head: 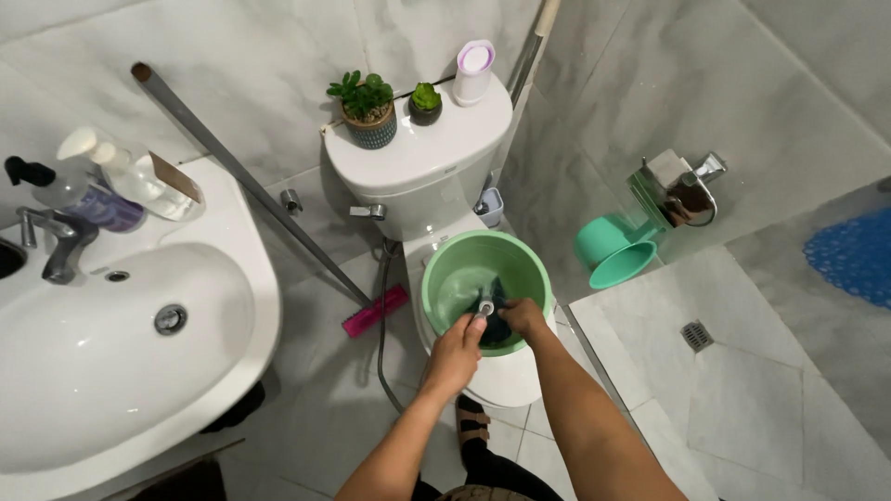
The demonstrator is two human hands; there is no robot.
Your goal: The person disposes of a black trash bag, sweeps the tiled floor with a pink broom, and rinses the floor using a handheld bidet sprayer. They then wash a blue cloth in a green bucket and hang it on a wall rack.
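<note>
Grip on sprayer, tiled bathroom.

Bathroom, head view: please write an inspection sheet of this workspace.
Surface: closed toilet lid bears a green bucket.
Job's things: dark cloth and small grey nozzle in the bucket.
Clutter: broom, two potted plants, bottles on the sink, green scoop.
Grippers: left hand holds the nozzle; right hand grips the cloth.
Cables: grey hose beside the toilet.
Surroundings: grey marble tiles, floor drain, blue mat.
</note>
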